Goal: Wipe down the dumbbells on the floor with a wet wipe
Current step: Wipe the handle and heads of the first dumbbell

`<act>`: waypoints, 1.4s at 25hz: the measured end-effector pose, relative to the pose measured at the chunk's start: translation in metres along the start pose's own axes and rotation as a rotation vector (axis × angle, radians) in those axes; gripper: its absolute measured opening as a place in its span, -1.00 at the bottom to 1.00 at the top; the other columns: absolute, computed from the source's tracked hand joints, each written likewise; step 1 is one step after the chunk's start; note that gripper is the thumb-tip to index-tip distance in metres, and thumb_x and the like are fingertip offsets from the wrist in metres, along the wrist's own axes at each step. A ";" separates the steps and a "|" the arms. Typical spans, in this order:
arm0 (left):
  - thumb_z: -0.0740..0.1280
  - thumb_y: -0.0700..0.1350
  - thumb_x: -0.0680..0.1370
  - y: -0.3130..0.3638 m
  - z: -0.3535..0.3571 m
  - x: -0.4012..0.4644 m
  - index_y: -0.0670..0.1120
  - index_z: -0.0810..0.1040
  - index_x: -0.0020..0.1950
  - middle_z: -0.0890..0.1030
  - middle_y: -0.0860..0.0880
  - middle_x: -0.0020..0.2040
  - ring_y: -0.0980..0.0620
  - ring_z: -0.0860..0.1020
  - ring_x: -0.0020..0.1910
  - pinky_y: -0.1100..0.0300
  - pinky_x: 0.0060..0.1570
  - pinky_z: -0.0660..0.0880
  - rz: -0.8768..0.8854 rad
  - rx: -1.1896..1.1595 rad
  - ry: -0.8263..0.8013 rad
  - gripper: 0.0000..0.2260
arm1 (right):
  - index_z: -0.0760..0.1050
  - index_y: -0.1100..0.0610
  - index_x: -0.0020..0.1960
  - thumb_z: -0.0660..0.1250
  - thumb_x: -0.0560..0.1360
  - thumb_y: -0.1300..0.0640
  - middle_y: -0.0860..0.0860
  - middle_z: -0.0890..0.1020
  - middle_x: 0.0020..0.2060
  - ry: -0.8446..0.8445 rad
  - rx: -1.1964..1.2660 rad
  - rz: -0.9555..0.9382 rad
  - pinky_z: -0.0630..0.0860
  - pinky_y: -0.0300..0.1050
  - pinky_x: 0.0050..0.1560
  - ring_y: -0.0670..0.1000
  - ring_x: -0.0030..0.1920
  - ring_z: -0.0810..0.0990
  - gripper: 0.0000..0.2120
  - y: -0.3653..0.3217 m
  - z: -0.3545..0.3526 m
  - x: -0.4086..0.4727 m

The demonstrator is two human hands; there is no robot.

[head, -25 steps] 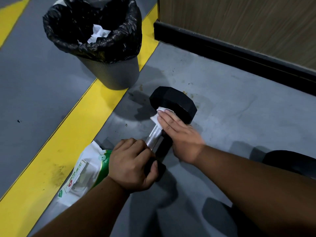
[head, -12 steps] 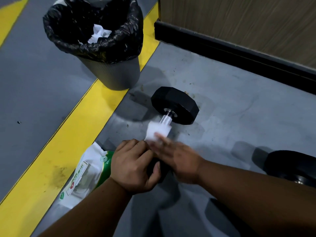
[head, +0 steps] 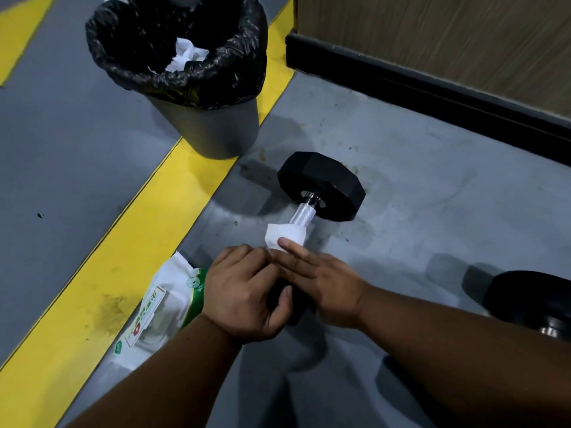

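- R fingers (head: 296, 251) straight and close together, pressing the wipe (head: 285, 236) down onto the handle (head: 302, 213); fingertips on the wipe's near edge.
- R hand (head: 324, 285) lies flat over the handle's near part, palm down. Not a closed grip; thumb hidden, can't tell where it sits.
- L hand (head: 244, 291) curled over the near head (head: 293, 304) of the dumbbell, thumb wrapped on its R side, knuckles up. Fingers bent and together, clamped on that head; it's mostly hidden under both hands.
- L and R fingers touch just behind the wipe.
- Wipe is white, bunched, wrapped over the handle around its middle; bare knurled metal shows between the wipe and the far head (head: 321, 185).
- Far head black, hex-sided, resting on the grey floor (head: 417, 196). Dumbbell lies on the floor, running away from me and slightly R.
- 2nd dumbbell (head: 531, 299) at R edge, well apart from the first, only one black head partly in view.
- Wipes pack (head: 160, 307), white and green, flat on the floor just L of my L wrist, partly under the forearm, beside the yellow line (head: 148, 217).
- Bin (head: 210, 128) w/ black liner stands on the line, beyond the dumbbell and to its L; white crumpled wipes (head: 185, 57) inside.
- Wood-look wall (head: 432, 35) w/ black skirting (head: 432, 91) at far R.
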State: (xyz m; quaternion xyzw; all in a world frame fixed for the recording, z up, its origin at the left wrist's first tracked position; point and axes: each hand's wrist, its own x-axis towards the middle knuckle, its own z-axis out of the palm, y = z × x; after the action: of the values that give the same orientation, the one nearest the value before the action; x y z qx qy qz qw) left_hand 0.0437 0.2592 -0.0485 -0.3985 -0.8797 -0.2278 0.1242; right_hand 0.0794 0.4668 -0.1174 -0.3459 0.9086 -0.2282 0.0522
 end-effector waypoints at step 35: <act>0.31 0.07 0.46 -0.024 -0.006 0.003 -0.09 0.60 -0.26 0.53 -0.05 -0.29 -0.16 0.45 -0.33 0.00 -0.19 0.41 -0.081 0.050 0.080 -0.74 | -0.19 -0.23 0.69 0.36 0.41 0.38 -0.24 -0.19 0.68 0.011 -0.006 0.197 0.58 0.08 0.30 -0.03 0.68 0.01 0.11 0.034 -0.024 0.038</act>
State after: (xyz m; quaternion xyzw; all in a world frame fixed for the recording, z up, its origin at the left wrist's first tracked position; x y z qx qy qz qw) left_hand 0.0240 0.2439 -0.0494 -0.3499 -0.8948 -0.2266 0.1600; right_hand 0.0246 0.4736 -0.1091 -0.2535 0.9392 -0.2212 0.0686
